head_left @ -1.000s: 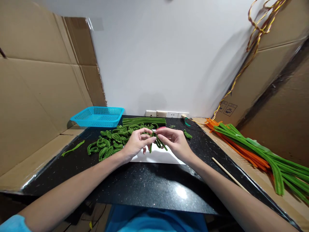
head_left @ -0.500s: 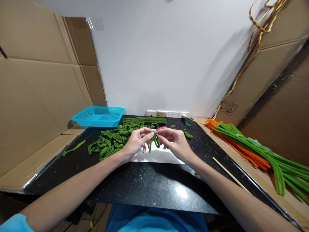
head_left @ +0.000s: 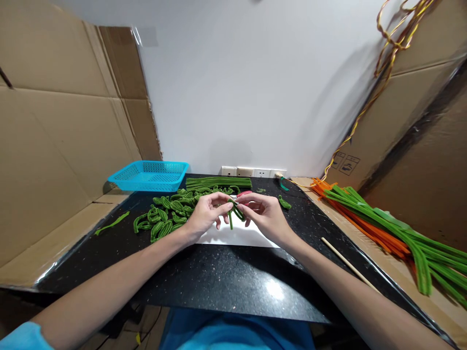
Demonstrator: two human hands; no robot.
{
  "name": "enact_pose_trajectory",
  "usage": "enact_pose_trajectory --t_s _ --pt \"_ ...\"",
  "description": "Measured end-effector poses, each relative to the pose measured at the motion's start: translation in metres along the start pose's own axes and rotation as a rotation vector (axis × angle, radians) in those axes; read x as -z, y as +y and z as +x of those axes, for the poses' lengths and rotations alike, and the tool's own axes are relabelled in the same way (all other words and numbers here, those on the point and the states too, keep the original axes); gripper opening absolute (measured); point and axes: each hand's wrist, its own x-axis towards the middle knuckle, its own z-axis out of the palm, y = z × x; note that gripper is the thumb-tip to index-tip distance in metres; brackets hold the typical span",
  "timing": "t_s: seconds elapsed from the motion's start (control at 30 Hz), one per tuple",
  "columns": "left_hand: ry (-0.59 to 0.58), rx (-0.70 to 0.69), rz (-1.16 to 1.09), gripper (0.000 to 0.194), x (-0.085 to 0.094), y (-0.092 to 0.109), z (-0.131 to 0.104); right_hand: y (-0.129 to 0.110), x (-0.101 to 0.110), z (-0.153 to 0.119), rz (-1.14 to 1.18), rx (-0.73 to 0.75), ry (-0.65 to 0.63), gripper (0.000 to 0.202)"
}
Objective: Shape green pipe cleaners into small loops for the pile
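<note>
My left hand [head_left: 210, 213] and my right hand [head_left: 263, 214] meet above a white sheet [head_left: 233, 236] on the black table. Between their pinched fingertips is a bent green fuzzy stem [head_left: 239, 212], with a loop toward the right and one end hanging down. Both hands grip it. To the left of my left hand lies a pile of looped green stem pieces [head_left: 160, 230]. A bundle of straight green stems [head_left: 219, 182] lies behind the hands. Something red [head_left: 243, 193], partly hidden by my right hand, rests just behind them.
A blue basket [head_left: 149, 177] sits at the back left. A small green piece [head_left: 284, 202] and a wooden stick [head_left: 350, 265] lie to the right. Green stems [head_left: 397, 226] and orange stems [head_left: 368, 233] rest on cardboard at the far right. Sockets [head_left: 253, 172] line the wall.
The green stem between my fingers has turned; its loop now points more to the right and its hanging end is nearer upright. Both hands have barely moved.
</note>
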Motion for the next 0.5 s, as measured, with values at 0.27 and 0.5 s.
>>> enact_pose_trajectory --t_s 0.27,0.5 --pt "0.132 -0.007 -0.092 0.036 0.0056 0.0000 0.0020 -0.0025 0.0029 0.0033 0.054 -0.024 0.111 0.033" --pt "0.015 0.097 -0.108 0.034 0.0003 -0.0038 0.0018 -0.0050 0.0068 0.0054 0.082 -0.072 0.108 0.036"
